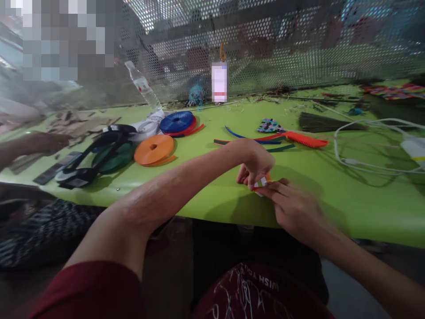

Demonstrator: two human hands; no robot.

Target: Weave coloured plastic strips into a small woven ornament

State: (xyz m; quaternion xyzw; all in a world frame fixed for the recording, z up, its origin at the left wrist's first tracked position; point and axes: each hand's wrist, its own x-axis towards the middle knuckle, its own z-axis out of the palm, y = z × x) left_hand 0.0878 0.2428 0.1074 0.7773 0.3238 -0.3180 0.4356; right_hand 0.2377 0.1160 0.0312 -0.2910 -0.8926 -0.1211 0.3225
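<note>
My left grip [256,163] and right grip [296,209] pinch a little orange-and-white piece [263,181].
It's at the tabletop's [212,199] near side, right of middle; I guess it's light and bendy, best held by its edges.

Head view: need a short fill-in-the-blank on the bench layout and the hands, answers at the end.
1. The left hand and right hand hold a small piece, colored white and bright ____.
2. The blue strap roll rests on top of a ____ one.
3. The looped white cable lies to the ____ of both hands.
4. The tabletop is bright ____.

Missing words: orange; red; right; green.
</note>
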